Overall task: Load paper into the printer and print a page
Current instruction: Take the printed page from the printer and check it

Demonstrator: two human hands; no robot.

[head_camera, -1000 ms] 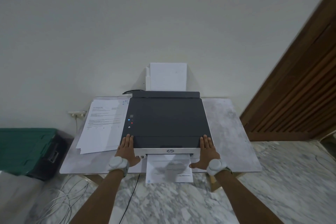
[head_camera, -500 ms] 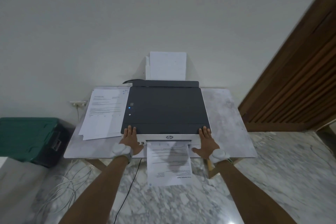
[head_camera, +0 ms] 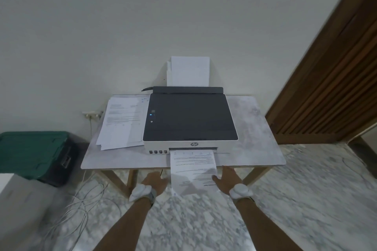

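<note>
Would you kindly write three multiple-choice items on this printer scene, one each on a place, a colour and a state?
1. Where does the loose stack of papers lie?
A. On the table, left of the printer
B. On the floor
C. On the green box

2. What colour is the printer on top?
A. Red
B. Dark grey
C. Yellow

3. How is the printed page now?
A. Fully inside the printer
B. Crumpled on the floor
C. Hanging out of the front slot past the table edge

Answers: 1 A, the stack rests on the tabletop by the printer's left side. 2 B, its lid is dark grey over a white base. 3 C, it hangs between the left hand and right hand.
</note>
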